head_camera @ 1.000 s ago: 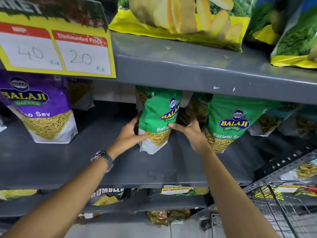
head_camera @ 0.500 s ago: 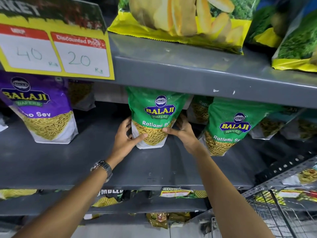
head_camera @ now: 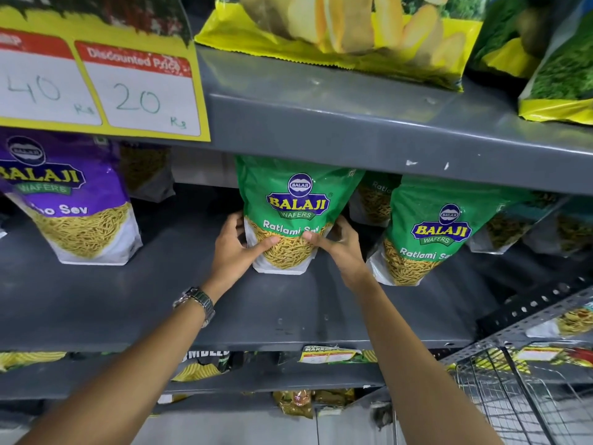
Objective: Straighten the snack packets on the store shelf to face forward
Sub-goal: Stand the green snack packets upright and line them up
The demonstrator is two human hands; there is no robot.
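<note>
- Grey metal store shelf (head_camera: 134, 303), mostly bare at the front, with another shelf board right above it and a wire basket (head_camera: 513, 390) poking in at about 4 o'clock.
- Left hand (head_camera: 236, 248) has its fingers curled round the left edge of the green packet (head_camera: 288, 216), thumb lying flat across the lower front where the yellow sev shows.
- Right hand (head_camera: 340, 248) does the same on the other edge: thumb pressed on the front, fingers wrapped behind the side, so both hands are closed on the one packet.
- That packet stands upright on the shelf at dead centre, bottom touching the board, logo and "Ratlami Sev" print facing straight out.
- There's a metal watch (head_camera: 195, 303) on the left wrist.
- At 3 o'clock from the held packet, a second green packet (head_camera: 426, 232) stands just beside it, tilted a bit with its top leaning right. More packets sit behind it, partly hidden.
- Over at 9 o'clock, well apart, a purple packet (head_camera: 67, 200) stands facing forward.
- At 11 o'clock a yellow price sign (head_camera: 106, 81) hangs off the upper shelf, handwritten 40 and 20.
- At 12 o'clock, a yellow chips bag (head_camera: 346, 36) lies on the upper shelf.
</note>
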